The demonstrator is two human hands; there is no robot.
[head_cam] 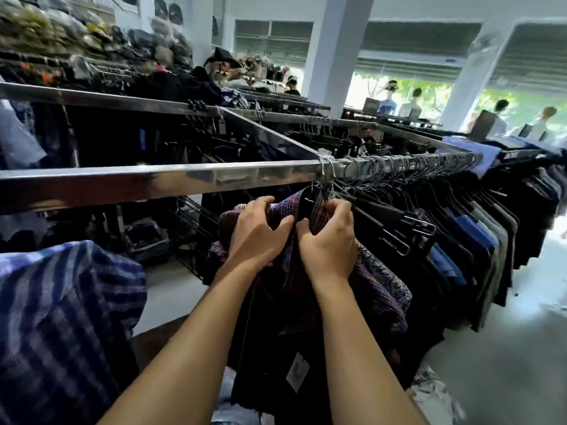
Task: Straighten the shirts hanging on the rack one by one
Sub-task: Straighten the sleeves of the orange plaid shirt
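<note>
Fabric of the dark purple plaid cotton shirt [287, 289] looks soft, light and limp, so it should bunch and slide readily rather than resist. The sensible places to take it are the collar and shoulder seams at the very top, since pulling lower would likely drag it askew. It hangs just under the long chrome rack rail [153, 182], at the near end of the packed row of dark hanging shirts [460, 240] that runs toward the rail's far right end. The left grip [257, 237] is curled over the shoulder on its side, thumb and fingers pinching a fold beside the collar. The right grip [329, 243] is closed on the collar's other side, fingertips tucked into the cloth. A white paper price tag [297, 375] dangles low on the front.
</note>
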